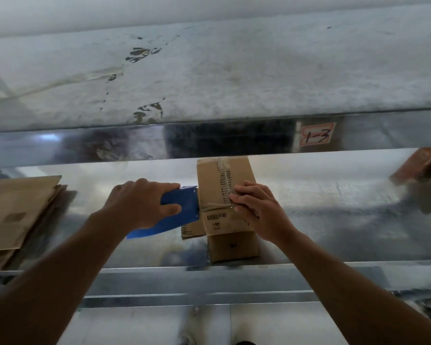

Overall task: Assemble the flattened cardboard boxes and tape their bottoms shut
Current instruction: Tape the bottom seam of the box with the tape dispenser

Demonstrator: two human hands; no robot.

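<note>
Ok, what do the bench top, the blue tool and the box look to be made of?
Bench top: probably bare sheet metal, glossy; it throws mirror-like reflections. Blue tool: thin flat panels with small rivets, so likely painted sheet metal, though plastic is possible. Box: brown cardboard, matte, likely corrugated, judging by the ribbed strip along its top seam.
</note>
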